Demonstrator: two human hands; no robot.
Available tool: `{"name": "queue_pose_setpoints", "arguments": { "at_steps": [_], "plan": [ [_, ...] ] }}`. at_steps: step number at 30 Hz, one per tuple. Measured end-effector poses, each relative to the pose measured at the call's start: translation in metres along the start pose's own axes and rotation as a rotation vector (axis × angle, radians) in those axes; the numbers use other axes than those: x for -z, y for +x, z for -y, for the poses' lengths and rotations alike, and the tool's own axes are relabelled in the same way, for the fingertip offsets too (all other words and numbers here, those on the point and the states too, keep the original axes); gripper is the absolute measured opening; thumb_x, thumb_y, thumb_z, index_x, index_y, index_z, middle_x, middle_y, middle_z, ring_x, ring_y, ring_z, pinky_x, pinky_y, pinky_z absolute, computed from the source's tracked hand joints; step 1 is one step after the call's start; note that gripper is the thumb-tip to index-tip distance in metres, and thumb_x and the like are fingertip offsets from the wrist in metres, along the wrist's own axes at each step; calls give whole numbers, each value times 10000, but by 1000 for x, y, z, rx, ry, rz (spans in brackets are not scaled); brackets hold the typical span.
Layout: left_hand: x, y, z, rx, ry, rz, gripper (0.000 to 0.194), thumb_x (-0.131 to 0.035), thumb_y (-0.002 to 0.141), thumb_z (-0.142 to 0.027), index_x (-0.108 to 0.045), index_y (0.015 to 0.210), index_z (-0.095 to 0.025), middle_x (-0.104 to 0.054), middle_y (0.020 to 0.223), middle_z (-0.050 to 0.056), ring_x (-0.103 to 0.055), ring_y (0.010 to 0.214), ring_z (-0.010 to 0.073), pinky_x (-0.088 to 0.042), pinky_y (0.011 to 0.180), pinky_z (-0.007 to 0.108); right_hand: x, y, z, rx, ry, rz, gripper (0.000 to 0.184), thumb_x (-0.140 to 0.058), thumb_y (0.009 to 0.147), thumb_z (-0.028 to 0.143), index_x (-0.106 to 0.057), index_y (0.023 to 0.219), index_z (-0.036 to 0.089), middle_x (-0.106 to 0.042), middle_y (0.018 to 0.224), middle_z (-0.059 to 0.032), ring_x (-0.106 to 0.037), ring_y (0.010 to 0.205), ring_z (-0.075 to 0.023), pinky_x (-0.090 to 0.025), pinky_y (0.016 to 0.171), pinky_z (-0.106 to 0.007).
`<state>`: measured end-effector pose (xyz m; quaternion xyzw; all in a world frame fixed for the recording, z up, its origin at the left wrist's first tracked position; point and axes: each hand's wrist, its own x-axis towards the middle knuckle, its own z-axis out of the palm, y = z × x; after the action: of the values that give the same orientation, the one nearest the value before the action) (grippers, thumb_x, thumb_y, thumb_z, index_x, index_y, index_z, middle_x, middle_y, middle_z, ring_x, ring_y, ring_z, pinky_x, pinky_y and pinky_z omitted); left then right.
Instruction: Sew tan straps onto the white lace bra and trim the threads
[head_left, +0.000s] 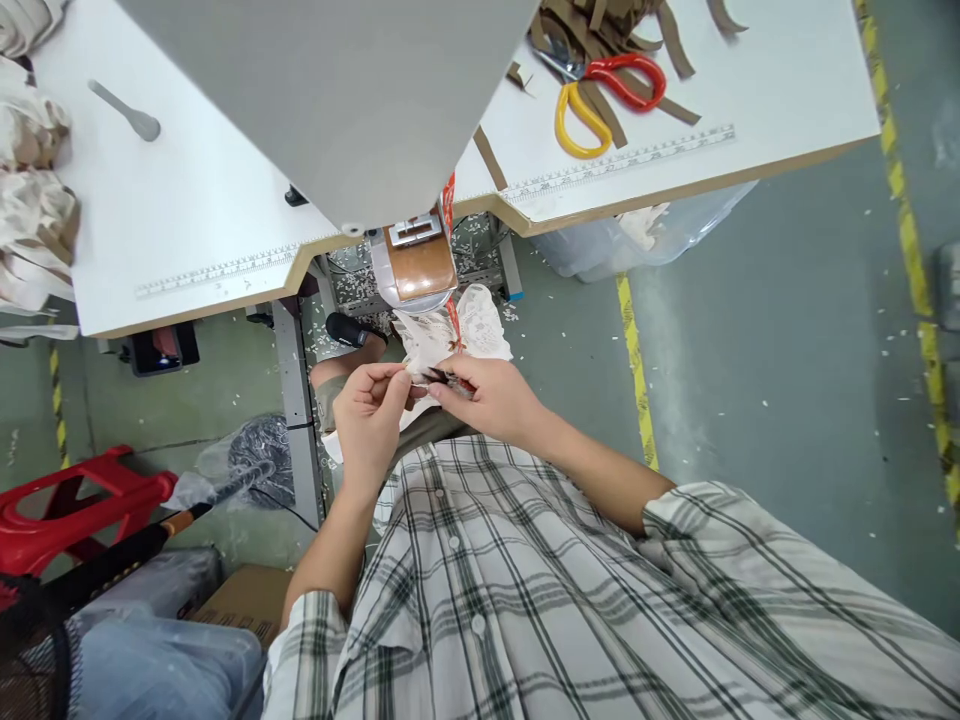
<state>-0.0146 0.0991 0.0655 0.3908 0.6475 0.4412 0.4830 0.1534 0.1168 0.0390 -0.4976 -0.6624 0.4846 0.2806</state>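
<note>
My left hand (369, 412) pinches the edge of a white lace fabric piece (457, 330) that hangs below the sewing machine's arm (418, 265). My right hand (491, 395) is closed on small dark thread snips (448, 378), their tips pointing left at the spot the left fingers pinch. Both hands meet just above my lap, in front of my plaid shirt. A thin red strip (450, 205) runs down from the machine to the fabric.
The grey machine body (352, 90) fills the top middle. The white table (187, 200) carries printed rulers, red and yellow scissors (611, 95), brown strips and piled fabric at left. A red stool (67, 505) and bags stand lower left; a clear bin (637, 240) sits under the table.
</note>
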Motion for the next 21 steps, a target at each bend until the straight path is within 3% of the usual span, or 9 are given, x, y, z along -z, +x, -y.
{"name": "queue_pose_setpoints", "arguments": {
  "at_steps": [3,7,11,15,18,21],
  "plan": [
    [1,-1,1,-10,16,-6,189,-715,875,-344,-669,936,-171,-741,730,16,-738,668,161,-560,612,242,4,4,1,87,-173,-95,250,-574,941,403,-673,1008,184,-710,867,-42,-581,700,-145,-388,647,-258],
    [0,-3,4,-98,147,-33,183,-679,905,-361,-687,978,-193,-752,802,25,-745,726,171,-564,665,260,1,10,6,187,-297,-131,223,-534,966,359,-677,981,188,-724,904,-59,-627,786,-169,-395,674,-269],
    [-2,-5,9,-265,405,-85,146,-652,918,-327,-719,999,-225,-760,891,28,-726,781,166,-541,741,269,-5,15,8,186,-426,-110,210,-513,968,311,-682,943,188,-729,897,-62,-632,797,-174,-362,652,-276],
    [-3,-2,16,-312,539,-48,129,-655,901,-294,-732,989,-240,-763,920,28,-707,786,174,-519,759,278,-7,26,8,102,-524,-30,141,-530,889,233,-647,839,173,-719,873,-76,-592,747,-178,-282,603,-297],
    [3,7,21,-217,436,42,146,-657,898,-318,-719,980,-215,-755,841,32,-710,734,172,-535,720,276,-2,32,5,21,-380,62,131,-551,826,250,-543,715,179,-640,739,-36,-508,659,-147,-237,576,-288],
    [15,21,25,-22,194,30,213,-687,869,-367,-687,968,-179,-735,746,32,-718,681,172,-560,638,264,10,28,-2,-63,76,116,165,-538,812,301,-466,703,199,-492,617,31,-428,564,-106,-276,547,-250]
  ]
}}
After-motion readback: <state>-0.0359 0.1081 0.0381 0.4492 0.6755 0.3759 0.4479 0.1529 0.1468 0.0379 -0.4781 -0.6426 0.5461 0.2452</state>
